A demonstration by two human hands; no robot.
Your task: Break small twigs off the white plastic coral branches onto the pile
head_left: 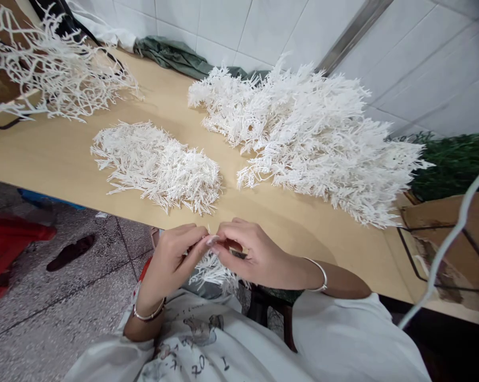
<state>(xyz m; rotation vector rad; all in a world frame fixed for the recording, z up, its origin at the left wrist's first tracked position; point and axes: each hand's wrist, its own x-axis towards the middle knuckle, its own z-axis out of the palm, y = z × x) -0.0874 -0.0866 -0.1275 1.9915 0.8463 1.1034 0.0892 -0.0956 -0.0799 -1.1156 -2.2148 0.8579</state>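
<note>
My left hand (173, 262) and my right hand (259, 254) meet at the table's front edge, their fingertips pinched together on a white artificial sprig (213, 271). Its spiky, branching tips show below my fingers, above my lap. The part between the fingertips is small and mostly hidden. Just beyond my hands, a heap of short white sprigs (159, 164) lies on the table (223, 204). To the right spreads a larger pile of fuller white branches (314, 138).
Bare, tangled white stems (64, 74) stand at the far left. Dark green cloth (175, 53) lies along the tiled wall. At right are a cardboard box (454, 228), green artificial foliage (454, 162) and a pale cable (448, 249). A red stool (12, 244) stands on the floor.
</note>
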